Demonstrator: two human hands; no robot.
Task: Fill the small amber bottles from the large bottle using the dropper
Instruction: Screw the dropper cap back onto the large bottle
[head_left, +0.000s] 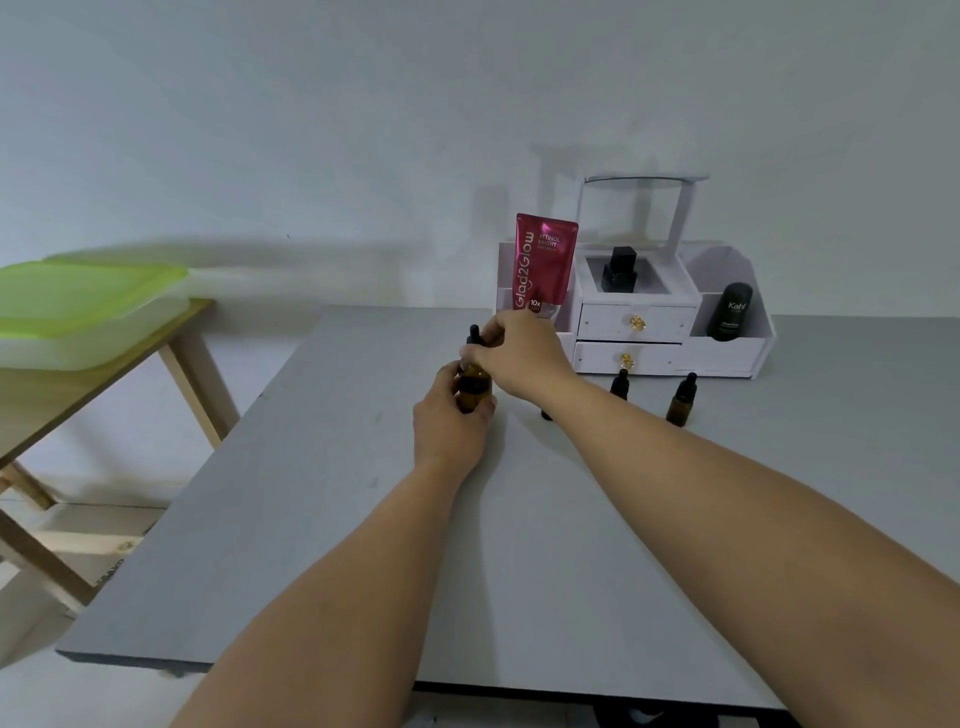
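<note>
Left hand (449, 415) is wrapped around the large amber bottle (474, 387) mid-table, right hand (519, 358) pinching its black dropper cap (474, 335). Two small amber bottles (681, 399) sit right, near the white organizer (727, 353).

- Soft, even, cool light fills the room; no glare.
- Faint shadows of the white organizer (670, 332) and pink pouch (545, 262) fall on the wall (363, 130) behind.
- The green lid (88, 293) at left smears with blur.
- Wide-angle lens bends the table edges (249, 660).
</note>
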